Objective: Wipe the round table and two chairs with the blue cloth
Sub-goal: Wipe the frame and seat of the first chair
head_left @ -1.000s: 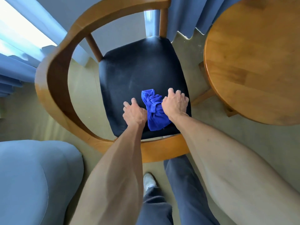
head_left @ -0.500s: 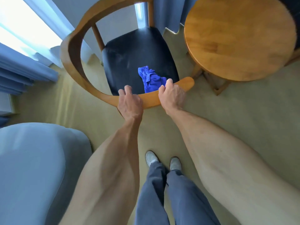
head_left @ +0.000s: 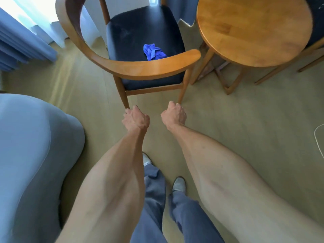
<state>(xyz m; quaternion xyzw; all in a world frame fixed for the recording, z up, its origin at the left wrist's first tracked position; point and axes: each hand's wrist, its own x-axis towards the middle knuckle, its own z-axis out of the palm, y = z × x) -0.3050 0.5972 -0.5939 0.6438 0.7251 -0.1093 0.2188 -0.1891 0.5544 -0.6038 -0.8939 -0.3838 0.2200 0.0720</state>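
Nearest: blue trouser legs (head_left: pixel 154 204), grey shoes, beige floor (head_left: pixel 245 123). Grey-blue cushion (head_left: pixel 31 163) at near left. Left hand (head_left: pixel 135 118) and right hand (head_left: pixel 173 114) curled into fists, gripping nothing, apart from chair (head_left: pixel 140 67). Blue cloth (head_left: pixel 153 52) crumpled on dark seat, behind curved armrest. Round counter (head_left: pixel 254 30) just right of chair. Blue curtains (head_left: pixel 21 44) far left.

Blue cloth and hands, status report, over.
Left hand and right hand both curled, holding nothing. Crumpled blue cloth lies on black seat of wooden armchair. Round wooden table untouched. Nothing in the way.
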